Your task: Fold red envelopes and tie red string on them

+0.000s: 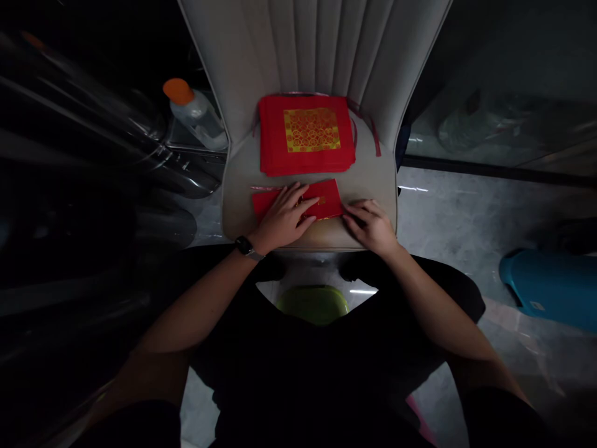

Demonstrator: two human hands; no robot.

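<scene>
A narrow red packet (329, 196) with gold print lies near the front edge of a light padded chair seat (373, 180). My left hand (286, 218), with a watch at its wrist, rests flat on the packet, its fingers spread. At the packet's right end is my right hand (370, 224), thumb and fingertips drawn together at the corner; whether they grip it is too small to tell. Behind them sits a stack of larger red pieces (275, 140) with a gold patterned panel on top and dark red ribbons at its sides.
Left of the chair stands a clear bottle (198, 118) with an orange cap, beside dark glossy shapes. A green container (312, 303) is below the seat front. On the floor at the right lies a blue object (555, 289). The chair's ribbed backrest (321, 43) rises behind the stack.
</scene>
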